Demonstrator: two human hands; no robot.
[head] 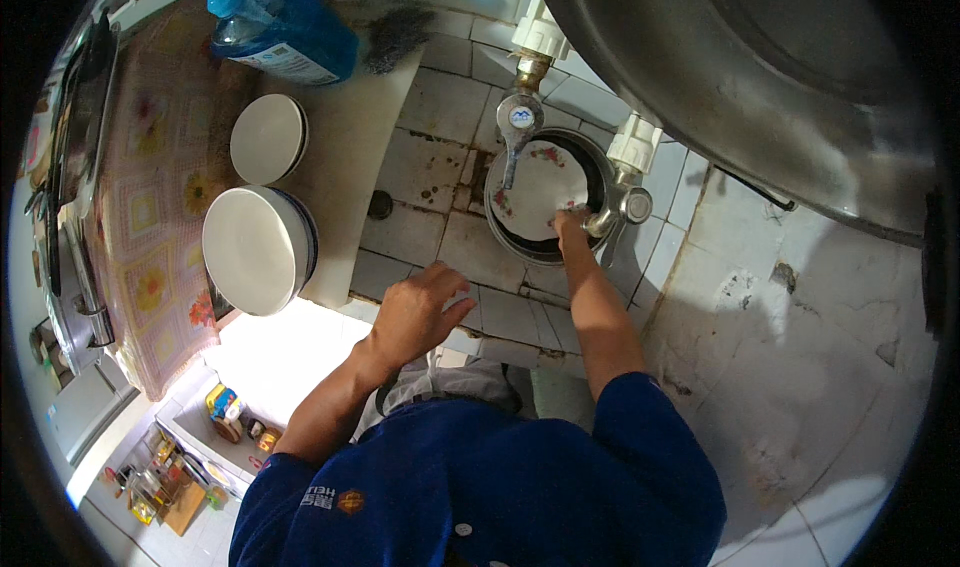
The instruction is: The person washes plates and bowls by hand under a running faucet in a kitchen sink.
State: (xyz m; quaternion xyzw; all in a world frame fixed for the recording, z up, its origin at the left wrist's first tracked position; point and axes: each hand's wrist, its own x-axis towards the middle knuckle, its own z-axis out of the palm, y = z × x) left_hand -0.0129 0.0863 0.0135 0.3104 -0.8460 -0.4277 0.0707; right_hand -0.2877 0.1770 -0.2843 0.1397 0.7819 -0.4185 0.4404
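Observation:
A white plate with a red floral pattern point(546, 184) lies in a round metal pot point(495, 225) on the tiled sink floor. At the plate's lower right edge is my right hand point(571, 222), its fingers gripping the rim. My left hand point(429, 304) hovers over the sink's front edge, fingers curled loosely apart and holding nothing. Left of the sink, stacked white bowls point(255, 252) stand on the ledge, with a smaller stack of bowls point(268, 139) behind them. A metal tap point(519, 128) hangs over the plate, and a second tap point(622, 210) is close by my right hand.
A pump bottle of blue liquid point(292, 38) stands at the back left. A large metal basin point(720, 116) covers the upper right, above the tiled counter point(750, 342). A patterned cloth point(161, 192) lies beyond the bowls. Bottles and jars stand at the lower left.

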